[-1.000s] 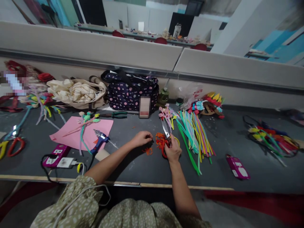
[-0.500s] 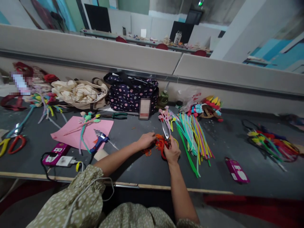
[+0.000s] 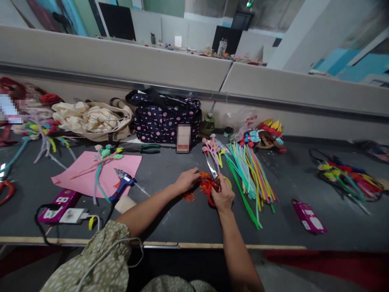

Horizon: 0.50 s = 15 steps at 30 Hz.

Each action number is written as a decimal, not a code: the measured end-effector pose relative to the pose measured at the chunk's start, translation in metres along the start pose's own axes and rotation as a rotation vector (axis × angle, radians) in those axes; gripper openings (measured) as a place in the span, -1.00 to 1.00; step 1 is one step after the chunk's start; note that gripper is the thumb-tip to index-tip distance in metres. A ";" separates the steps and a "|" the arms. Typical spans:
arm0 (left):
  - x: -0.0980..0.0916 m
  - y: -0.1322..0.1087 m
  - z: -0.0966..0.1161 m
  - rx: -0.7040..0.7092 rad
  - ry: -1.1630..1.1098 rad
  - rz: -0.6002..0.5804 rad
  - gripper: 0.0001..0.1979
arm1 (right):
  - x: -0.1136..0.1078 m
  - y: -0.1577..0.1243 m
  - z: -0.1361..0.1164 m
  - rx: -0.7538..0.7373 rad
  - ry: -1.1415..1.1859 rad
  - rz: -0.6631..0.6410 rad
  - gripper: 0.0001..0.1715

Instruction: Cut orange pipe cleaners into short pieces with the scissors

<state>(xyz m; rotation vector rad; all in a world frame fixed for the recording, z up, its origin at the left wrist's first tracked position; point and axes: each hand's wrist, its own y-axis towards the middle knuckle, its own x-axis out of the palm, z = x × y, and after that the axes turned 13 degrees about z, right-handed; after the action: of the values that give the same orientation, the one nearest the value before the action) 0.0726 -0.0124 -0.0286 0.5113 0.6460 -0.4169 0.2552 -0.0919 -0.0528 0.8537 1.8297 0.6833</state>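
Observation:
My right hand (image 3: 224,195) is closed around a pair of scissors (image 3: 212,167) with silver blades and red and yellow handles. Its blades point away from me, toward pink pipe-cleaner flowers (image 3: 212,148). To the left, my left hand (image 3: 187,181) has its fingers pinched together at the edge of fuzzy orange pipe-cleaner pieces (image 3: 206,183); the fingertips are partly hidden. More orange bits (image 3: 189,197) lie on the table just below that hand. Right of the scissors spreads a bundle of coloured pipe cleaners (image 3: 253,172).
A blue glue gun (image 3: 123,184) rests by a pink sheet (image 3: 82,172) on the left. Pliers (image 3: 148,149) lie before a dotted bag (image 3: 165,117). Purple boxes (image 3: 309,217) sit at right and left. A low partition (image 3: 182,73) runs behind the table.
The view has shifted slightly, so things on the left sit further left. Both hands keep nearly the same place and grip.

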 end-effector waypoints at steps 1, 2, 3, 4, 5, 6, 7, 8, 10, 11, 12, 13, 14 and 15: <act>-0.002 0.001 0.001 0.025 -0.027 0.012 -0.80 | 0.000 0.000 0.000 -0.005 -0.002 0.002 -0.45; -0.003 0.002 0.002 0.051 -0.053 0.028 -0.79 | 0.000 0.000 0.001 -0.010 -0.005 0.004 -0.45; -0.005 0.002 0.003 0.065 -0.081 0.049 -0.79 | 0.000 -0.001 0.001 -0.017 -0.008 0.006 -0.45; -0.006 0.003 0.004 0.061 -0.119 0.068 -0.79 | 0.000 -0.001 0.001 -0.023 -0.010 0.006 -0.45; -0.007 0.003 0.005 0.047 -0.156 0.090 -0.79 | 0.000 -0.001 0.001 -0.027 -0.012 0.003 -0.44; -0.008 0.004 0.005 0.028 -0.188 0.109 -0.78 | 0.000 -0.001 0.000 -0.029 -0.014 -0.003 -0.44; -0.009 0.004 0.005 0.006 -0.215 0.129 -0.77 | -0.001 -0.001 0.000 -0.030 -0.015 -0.011 -0.43; -0.009 0.005 0.005 -0.020 -0.241 0.149 -0.77 | -0.001 -0.001 -0.001 -0.031 -0.017 -0.019 -0.43; -0.009 0.005 0.004 -0.082 -0.301 0.185 -0.76 | -0.002 -0.001 -0.003 -0.036 -0.014 -0.031 -0.43; -0.009 0.005 0.003 -0.116 -0.340 0.203 -0.76 | -0.002 -0.001 -0.003 -0.040 -0.010 -0.037 -0.43; -0.009 0.005 0.003 -0.148 -0.387 0.220 -0.76 | -0.002 -0.001 -0.004 -0.043 -0.003 -0.043 -0.43; -0.010 0.006 0.002 -0.179 -0.436 0.236 -0.76 | -0.003 -0.001 -0.005 -0.048 0.005 -0.050 -0.42; -0.011 0.006 0.002 -0.207 -0.483 0.249 -0.76 | -0.003 -0.001 -0.005 -0.053 0.011 -0.058 -0.41; -0.011 0.006 0.002 -0.232 -0.523 0.260 -0.75 | -0.003 -0.001 -0.006 -0.056 0.016 -0.066 -0.41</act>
<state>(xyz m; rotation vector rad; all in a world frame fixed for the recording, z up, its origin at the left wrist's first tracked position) 0.0685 -0.0062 -0.0178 0.2427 0.1156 -0.2101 0.2506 -0.0955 -0.0496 0.7502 1.8359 0.6980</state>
